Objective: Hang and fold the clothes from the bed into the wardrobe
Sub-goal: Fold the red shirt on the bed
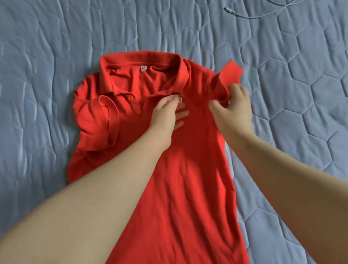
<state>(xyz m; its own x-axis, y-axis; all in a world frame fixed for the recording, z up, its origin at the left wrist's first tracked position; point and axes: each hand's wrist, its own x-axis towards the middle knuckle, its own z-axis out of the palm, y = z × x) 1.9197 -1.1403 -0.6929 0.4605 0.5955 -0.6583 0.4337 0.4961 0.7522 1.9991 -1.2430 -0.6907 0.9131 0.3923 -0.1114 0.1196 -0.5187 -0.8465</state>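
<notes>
On the bed (34, 58) the red polo shirt (181, 182) lies face up, its left sleeve (100, 119) already folded inward. The left hand (166, 114) presses flat on the chest, fingers spread, and the right hand (234, 108) pinches the right sleeve (229, 73), probably to fold it in. Folding looks barely half done. The wardrobe is out of view, and a cable (273, 9) lies far right.

Red polo shirt (177, 172), blue-grey hexagon-quilted bedspread (44, 58), white cable (283, 5)
</notes>
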